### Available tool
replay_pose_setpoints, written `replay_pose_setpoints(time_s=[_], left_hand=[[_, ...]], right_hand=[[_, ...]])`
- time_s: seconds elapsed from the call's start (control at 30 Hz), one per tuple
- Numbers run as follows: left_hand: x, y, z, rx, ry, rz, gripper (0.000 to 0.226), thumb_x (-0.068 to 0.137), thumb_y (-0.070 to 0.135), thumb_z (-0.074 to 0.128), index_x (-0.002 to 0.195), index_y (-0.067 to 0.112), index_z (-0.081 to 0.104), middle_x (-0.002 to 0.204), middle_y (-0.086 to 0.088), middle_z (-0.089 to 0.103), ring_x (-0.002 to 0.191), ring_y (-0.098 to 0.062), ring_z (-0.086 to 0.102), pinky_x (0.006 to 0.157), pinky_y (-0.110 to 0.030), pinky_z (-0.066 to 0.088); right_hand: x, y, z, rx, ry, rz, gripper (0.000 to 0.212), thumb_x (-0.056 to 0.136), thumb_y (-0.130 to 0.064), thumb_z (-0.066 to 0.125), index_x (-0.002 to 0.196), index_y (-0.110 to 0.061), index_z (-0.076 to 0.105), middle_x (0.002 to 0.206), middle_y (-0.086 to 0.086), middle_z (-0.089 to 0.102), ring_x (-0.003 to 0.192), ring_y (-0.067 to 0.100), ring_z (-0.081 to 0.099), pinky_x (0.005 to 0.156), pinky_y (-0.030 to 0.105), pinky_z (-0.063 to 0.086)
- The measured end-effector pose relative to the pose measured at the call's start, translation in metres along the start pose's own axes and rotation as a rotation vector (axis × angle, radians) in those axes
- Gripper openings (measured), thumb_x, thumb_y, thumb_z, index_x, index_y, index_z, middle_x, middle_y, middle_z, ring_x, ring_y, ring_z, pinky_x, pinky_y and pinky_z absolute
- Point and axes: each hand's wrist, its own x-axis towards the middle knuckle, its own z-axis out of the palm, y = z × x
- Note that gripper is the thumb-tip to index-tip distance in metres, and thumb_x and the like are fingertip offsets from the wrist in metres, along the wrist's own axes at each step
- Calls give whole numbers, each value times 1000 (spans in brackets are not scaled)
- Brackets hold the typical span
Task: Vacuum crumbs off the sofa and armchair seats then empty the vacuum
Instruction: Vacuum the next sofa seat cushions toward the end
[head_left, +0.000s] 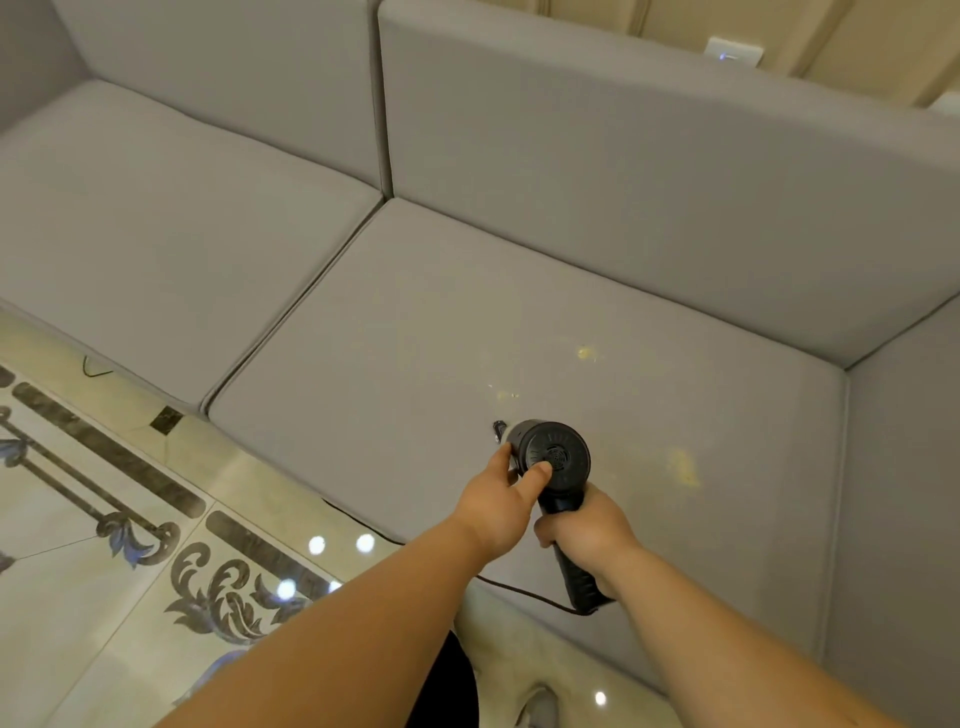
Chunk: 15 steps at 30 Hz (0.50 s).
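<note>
Gripping the vacuum (551, 457) over the sofa seat (415, 364) — right hand (584, 527) round its handle, left hand (501, 496) steadying its body — I risk scattering the crumbs (683, 467) if I sweep fast.

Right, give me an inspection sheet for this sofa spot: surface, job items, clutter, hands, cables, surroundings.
Surface: grey sofa seat, right-hand cushion, with yellowish crumbs in patches beyond and to the right of the vacuum.
Job's things: black handheld vacuum, nozzle end pointing down at the cushion.
Clutter: nothing seen on the cushions besides crumbs.
Hands: right hand grips the vacuum's handle; left hand holds the round body, thumb on its rear vent.
Cables: black cord runs from the handle's end leftward over the seat's front edge; a thin green wire lies on the floor by the left cushion.
Surroundings: patterned tile floor; a wall plate behind the backrest.
</note>
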Motion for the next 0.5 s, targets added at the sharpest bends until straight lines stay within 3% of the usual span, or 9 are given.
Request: replay_pose_setpoints(time_s=[0.17,0.5], left_hand=[[15,18,-15,16,19,49,73,92,51,48,152,29,12,143,0,47,125,-23,50,105,-37,39],[92,48,-74,11,10,42,72,93,50,47,151,30,11,144,1,46,126,-24,49,108,-40,37]], right_hand=[[11,-29,0,61,30,-59,36,66,-3,70,95,-23,59,88,6,67,80,27,63,67,35,49],[76,-101,22,79,40,-52,44,72,-3,71,110,-21,58,98,6,66,91,27,62,76,37,50]])
